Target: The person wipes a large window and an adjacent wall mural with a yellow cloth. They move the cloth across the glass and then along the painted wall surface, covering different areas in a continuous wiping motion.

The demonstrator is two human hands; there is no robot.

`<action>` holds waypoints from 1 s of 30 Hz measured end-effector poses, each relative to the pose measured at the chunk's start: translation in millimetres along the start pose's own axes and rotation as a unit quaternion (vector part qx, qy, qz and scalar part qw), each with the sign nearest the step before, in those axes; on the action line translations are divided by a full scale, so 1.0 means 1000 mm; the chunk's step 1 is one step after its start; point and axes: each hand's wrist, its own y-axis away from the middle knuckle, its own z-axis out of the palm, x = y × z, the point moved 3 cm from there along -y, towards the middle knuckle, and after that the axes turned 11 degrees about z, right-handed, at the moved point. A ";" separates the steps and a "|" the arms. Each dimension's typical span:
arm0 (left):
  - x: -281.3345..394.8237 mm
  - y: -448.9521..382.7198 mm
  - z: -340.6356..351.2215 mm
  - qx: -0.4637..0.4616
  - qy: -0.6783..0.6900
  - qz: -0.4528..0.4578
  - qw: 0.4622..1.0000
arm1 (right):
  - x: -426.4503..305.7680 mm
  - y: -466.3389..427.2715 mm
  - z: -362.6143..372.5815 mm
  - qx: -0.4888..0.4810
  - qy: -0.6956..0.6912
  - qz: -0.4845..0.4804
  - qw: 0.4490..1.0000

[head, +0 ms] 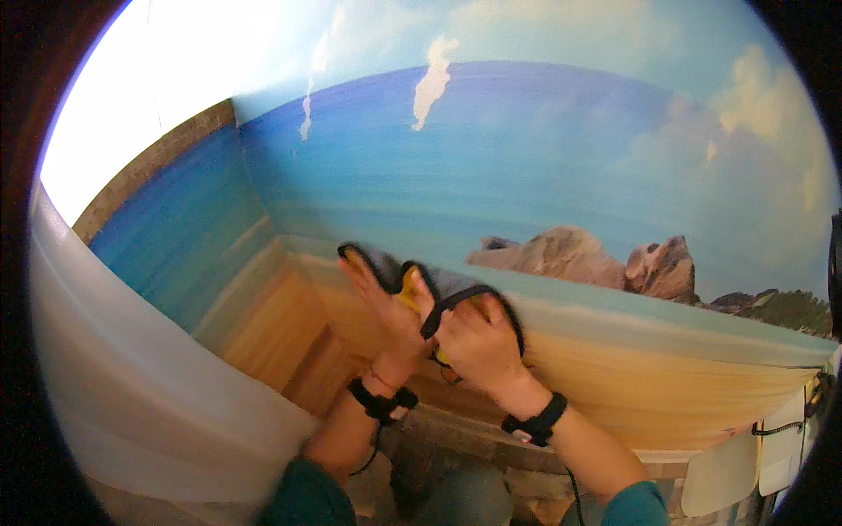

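Note:
In front of the painted wall, both hands are at a grey fabric item (454, 281) with black edging and a yellow lining; motion blur hides what kind of item it is. My left hand (398, 329) holds its left part, with the fingers stretched along the yellow side. On the right, my right hand (483, 348) has its fingers bent inside the black-edged opening. A black strap or edge strip (447, 312) runs between the two hands. Black bands with thin cables circle both wrists.
A seascape mural (526, 164) with peeled patches covers the wall ahead. At left are a bright window (158, 66), its brown sill edge (158, 161) and a whitish, smooth curved surface (164, 407). Pale panels (723, 470) and a coiled black cord (779, 429) are at lower right.

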 end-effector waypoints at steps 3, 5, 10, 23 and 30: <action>0.007 -0.029 -0.005 -0.016 -0.061 0.241 0.968 | 0.009 -0.019 -0.028 0.068 0.024 0.045 0.996; -0.007 -0.062 -0.009 0.005 -0.055 0.249 0.967 | 0.008 -0.049 -0.032 0.086 0.017 0.070 0.994; -0.066 -0.097 -0.037 0.016 -0.092 0.179 0.979 | -0.023 -0.096 -0.004 0.104 -0.031 0.020 0.994; -0.248 0.376 -0.024 -0.427 -0.215 0.030 0.878 | -0.030 0.098 0.069 -0.107 -0.067 -0.072 0.989; -0.065 0.276 0.039 -0.269 -0.124 0.081 0.952 | 0.030 0.164 0.003 -0.171 0.051 0.058 0.982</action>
